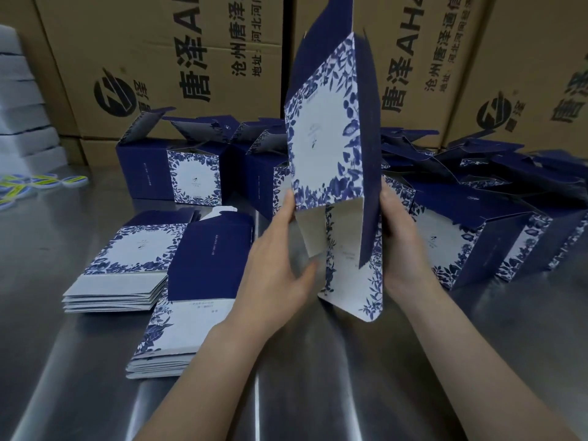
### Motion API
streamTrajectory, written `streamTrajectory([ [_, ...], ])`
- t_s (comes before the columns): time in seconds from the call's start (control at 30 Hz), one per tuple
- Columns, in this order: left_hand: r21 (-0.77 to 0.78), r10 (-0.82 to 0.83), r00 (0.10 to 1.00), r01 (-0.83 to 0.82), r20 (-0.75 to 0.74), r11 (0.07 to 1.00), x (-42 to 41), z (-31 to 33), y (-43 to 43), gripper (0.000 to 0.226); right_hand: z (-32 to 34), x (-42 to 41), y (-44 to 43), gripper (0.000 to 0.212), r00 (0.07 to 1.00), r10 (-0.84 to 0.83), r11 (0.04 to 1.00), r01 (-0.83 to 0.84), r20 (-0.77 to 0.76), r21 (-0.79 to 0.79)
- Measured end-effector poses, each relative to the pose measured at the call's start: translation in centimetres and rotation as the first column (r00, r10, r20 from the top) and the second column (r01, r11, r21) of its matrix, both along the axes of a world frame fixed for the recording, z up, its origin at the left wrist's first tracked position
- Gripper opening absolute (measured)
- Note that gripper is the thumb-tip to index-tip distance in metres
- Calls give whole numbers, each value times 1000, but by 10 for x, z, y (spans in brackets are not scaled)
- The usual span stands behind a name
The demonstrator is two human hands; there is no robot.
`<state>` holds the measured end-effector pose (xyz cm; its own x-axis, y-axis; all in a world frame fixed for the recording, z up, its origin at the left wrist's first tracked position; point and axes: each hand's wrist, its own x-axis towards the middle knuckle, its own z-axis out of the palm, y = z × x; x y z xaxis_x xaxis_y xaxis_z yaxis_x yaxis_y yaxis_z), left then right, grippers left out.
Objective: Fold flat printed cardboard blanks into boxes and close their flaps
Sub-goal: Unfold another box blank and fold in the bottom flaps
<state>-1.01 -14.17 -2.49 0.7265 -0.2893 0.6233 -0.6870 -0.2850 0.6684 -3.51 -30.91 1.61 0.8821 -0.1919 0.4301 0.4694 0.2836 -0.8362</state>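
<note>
Center frame: one blank held upright above the counter, partly opened into a sleeve, with its floral face toward the camera and its dark blue side on the right. The left hand grips the lower left edge, thumb up along the edge and fingers curled toward the loose inner flap. The right hand holds the lower right edge with its fingers hidden behind the card. The hands are apart, one on each side, both clamped on the blank. The lower flaps hang unfolded and the top flap sticks up.

Lower left: two stacks of flat blanks. Behind them stand folded boxes with lids open, and more are piled at right. Brown cartons fill the back.

Likely step: squaring the sleeve, then tucking the bottom.

Risks:
- Uneven squeeze from the two sides could crease a panel off its score line.
- Flaps folded in the wrong order would leave the bottom unlocked.
- The tall blank is held only at its low end, so the top could twist or flop.
- A swing to the right could knock the piled boxes.
</note>
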Motion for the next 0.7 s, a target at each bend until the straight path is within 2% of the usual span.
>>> streamTrajectory([
  [0.07, -30, -71, 997, 72, 36, 997, -5, 1, -2, 88, 0, 0, 2, 49, 998, -29, 991, 35, 49, -130],
  [0.17, -175, -162, 987, 162, 13, 971, -11, 4, -5, 72, -1, -1, 5, 50, 994, -71, 973, 87, 84, -214],
  [0.23, -278, -217, 972, 183, -95, 943, -14, 9, -7, 59, -2, -3, 8, 46, 983, -114, 951, 149, 142, -270],
  [0.33, -536, -403, 845, 171, -351, 826, -20, 19, -8, 27, -3, -5, 13, 47, 959, -163, 895, 242, 231, -374],
  [0.37, -591, -433, 790, 112, -435, 799, -21, 19, -8, 37, -4, -5, 13, 48, 942, -206, 847, 307, 265, -434],
  [0.4, -650, -459, 735, 33, -499, 760, -23, 20, -9, 59, -5, -6, 14, 49, 918, -254, 780, 381, 306, -496],
  [0.43, -732, -514, 680, -49, -523, 680, -23, 20, -10, 70, -7, -5, 15, 49, 891, -291, 709, 445, 348, -546],
  [0.47, -786, -547, 634, -163, -547, 597, -22, 19, -9, 71, -9, -5, 16, 49, 867, -317, 646, 494, 384, -582],
  [0.53, -838, -628, 568, -252, -533, 483, -19, 16, -9, 61, -13, -4, 19, 47, 822, -370, 546, 569, 432, -615],
  [0.57, -854, -655, 560, -229, -508, 467, -19, 16, -9, 55, -14, -4, 21, 46, 804, -395, 513, 594, 445, -619],
  [0.63, -823, -604, 590, -201, -535, 532, -21, 15, -11, 56, -16, -4, 23, 46, 790, -416, 491, 613, 451, -620],
  [0.7, -874, -635, 602, -292, -484, 389, -25, 21, -8, 79, -17, -5, 28, 44, 789, -434, 501, 612, 435, -612],
])
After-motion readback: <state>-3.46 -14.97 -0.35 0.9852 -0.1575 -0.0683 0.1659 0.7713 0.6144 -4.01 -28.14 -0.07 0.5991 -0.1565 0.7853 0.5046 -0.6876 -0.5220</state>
